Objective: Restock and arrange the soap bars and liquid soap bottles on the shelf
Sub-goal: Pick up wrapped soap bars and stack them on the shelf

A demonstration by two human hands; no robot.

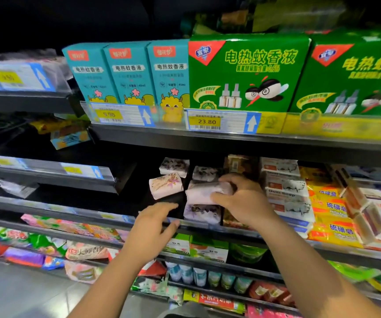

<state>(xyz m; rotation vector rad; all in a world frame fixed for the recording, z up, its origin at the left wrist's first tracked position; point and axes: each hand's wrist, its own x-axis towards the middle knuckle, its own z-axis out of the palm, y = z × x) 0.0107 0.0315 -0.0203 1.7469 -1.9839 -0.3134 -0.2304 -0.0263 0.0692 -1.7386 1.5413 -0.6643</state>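
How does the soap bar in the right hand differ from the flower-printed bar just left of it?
The held bar is gripped by the right hand; the flower-printed bar lies untouched. The held bar's visible face looks plain pale lilac; the flower-printed bar shows a pink sprig. The held bar hangs over a stack of wrapped bars; the flower-printed bar sits apart, left. Both are wrapped blocks of similar size.

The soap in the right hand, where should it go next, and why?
Probably set it down on the flowered bar directly below: the right hand grips the wrapped soap just above it, and the left hand is free to steady it.
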